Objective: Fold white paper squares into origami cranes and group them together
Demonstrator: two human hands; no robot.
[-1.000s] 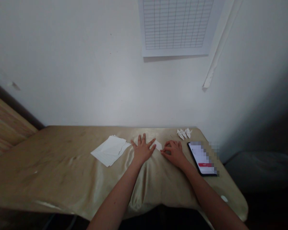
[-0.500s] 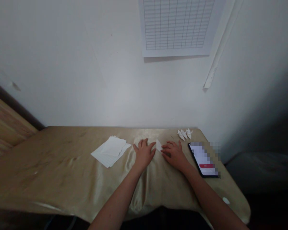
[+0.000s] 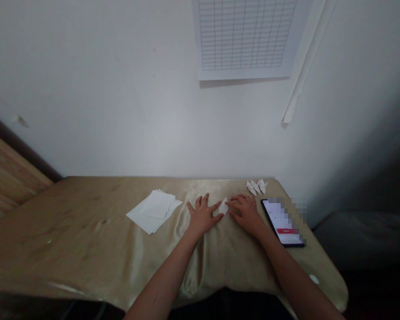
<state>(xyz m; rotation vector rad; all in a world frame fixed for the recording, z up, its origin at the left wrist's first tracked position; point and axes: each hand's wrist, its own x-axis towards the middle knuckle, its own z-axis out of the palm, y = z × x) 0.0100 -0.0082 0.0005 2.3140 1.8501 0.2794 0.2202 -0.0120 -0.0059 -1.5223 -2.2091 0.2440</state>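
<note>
A small folded white paper (image 3: 223, 207) lies on the cloth-covered table between my two hands. My left hand (image 3: 202, 217) has its fingers spread, the thumb and index fingertip touching the paper's left edge. From the right, my right hand (image 3: 246, 213) rests its fingertips on the paper, fingers outstretched and partly over it. To the left lies a loose stack of white paper sheets (image 3: 151, 211). Several small folded paper figures (image 3: 256, 186) stand in a row near the back right of the table.
A phone (image 3: 283, 222) with a lit screen lies right of my right hand. The gold satin tablecloth (image 3: 86, 235) has wrinkles in front. A white wall (image 3: 120, 111) with a printed grid sheet (image 3: 245, 40) rises behind. A small white piece (image 3: 314, 279) sits near the right edge.
The small paper has shifted slightly right and turned. My left hand has followed it to the right, and my right hand's fingers have moved over its right side.
</note>
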